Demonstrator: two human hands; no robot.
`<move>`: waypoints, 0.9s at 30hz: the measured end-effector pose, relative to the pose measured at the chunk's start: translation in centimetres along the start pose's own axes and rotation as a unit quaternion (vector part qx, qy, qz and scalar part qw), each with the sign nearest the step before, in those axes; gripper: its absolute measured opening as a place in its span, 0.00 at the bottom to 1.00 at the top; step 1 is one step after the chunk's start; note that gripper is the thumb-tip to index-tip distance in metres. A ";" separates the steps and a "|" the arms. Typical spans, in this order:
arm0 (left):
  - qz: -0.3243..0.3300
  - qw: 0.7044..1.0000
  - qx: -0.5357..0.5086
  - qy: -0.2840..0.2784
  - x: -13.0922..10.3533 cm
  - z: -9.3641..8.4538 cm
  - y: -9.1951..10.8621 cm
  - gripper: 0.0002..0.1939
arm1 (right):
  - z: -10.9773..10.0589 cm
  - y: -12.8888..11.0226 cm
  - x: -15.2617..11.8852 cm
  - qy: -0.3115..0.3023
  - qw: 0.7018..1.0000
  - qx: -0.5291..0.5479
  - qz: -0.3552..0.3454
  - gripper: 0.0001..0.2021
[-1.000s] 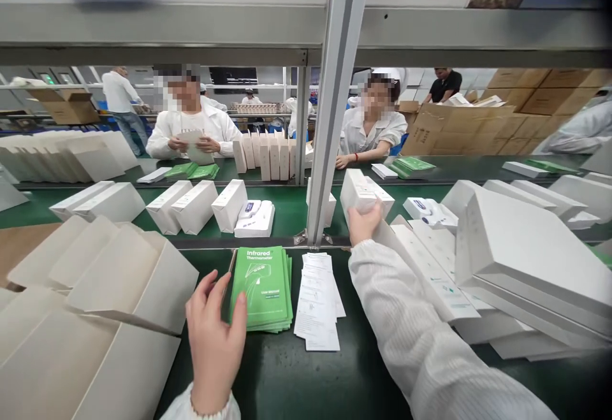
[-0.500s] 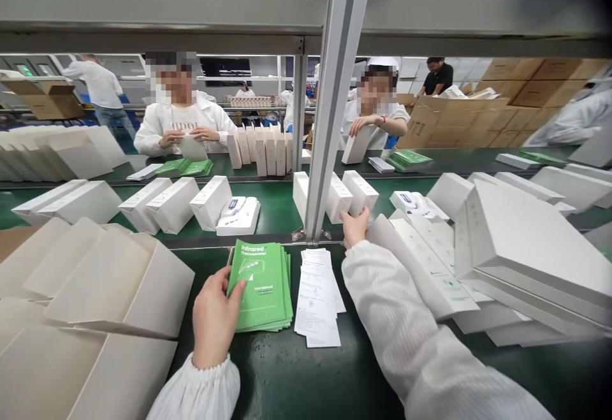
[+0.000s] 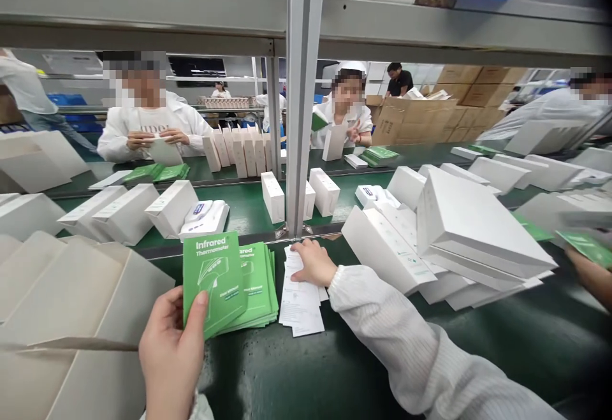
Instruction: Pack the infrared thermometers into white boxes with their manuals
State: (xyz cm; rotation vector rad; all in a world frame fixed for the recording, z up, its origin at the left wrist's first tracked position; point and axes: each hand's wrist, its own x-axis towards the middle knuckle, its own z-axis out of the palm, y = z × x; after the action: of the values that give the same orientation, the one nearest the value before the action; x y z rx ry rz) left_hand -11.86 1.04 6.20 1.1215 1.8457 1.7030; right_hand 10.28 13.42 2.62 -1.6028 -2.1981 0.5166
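Observation:
My left hand (image 3: pixel 174 337) is closed on a green user manual (image 3: pixel 213 286) printed "Infrared Thermometer", thumb on its front cover. The manual is raised beside and partly over a stack of green manuals (image 3: pixel 261 286) on the dark green table. To the right of that stack lies an overlapping pile of white printed leaflets (image 3: pixel 301 315). My right hand (image 3: pixel 313 264) reaches onto the far end of this pile, thumb and fingers apart, fingertips touching the paper. No leaflet is visibly lifted.
Open white boxes (image 3: pixel 119 292) crowd the left side; closed white boxes (image 3: pixel 478 229) are piled at right. Beyond a metal post (image 3: pixel 299 101), a green belt (image 3: pixel 246 210) carries boxes and a white thermometer tray (image 3: pixel 205 216). Co-workers sit opposite; another person's hand (image 3: pixel 590 273) holds a green booklet at right.
My left hand has lifted a manual off the stack, toward the left. My right hand has left the box on the belt and come back to the leaflets. The view has turned right.

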 end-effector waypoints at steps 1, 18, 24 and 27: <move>-0.019 0.999 -0.034 -0.013 -0.4 -0.2 0.2 0.16 | 0.0 0.0 0.1 0.000 1.000 -0.001 -0.001 0.31; -0.131 0.962 -0.188 -0.146 -2.6 1.0 0.7 0.13 | -4.2 1.4 0.7 -0.018 0.985 0.146 -0.092 0.09; -0.113 0.956 -0.206 -0.178 -3.0 2.5 1.2 0.21 | -8.1 -0.4 -1.1 -0.070 0.967 0.226 -0.100 0.10; -0.153 0.928 -0.238 -0.241 -4.1 4.3 1.0 0.24 | -8.0 -2.5 -2.1 -0.092 0.953 0.263 -0.122 0.10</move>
State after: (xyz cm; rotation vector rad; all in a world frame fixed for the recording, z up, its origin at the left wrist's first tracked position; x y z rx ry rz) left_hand -5.90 0.64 5.39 0.8858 1.1498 1.4214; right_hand 12.84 11.29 10.62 -1.0245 -2.0972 1.0999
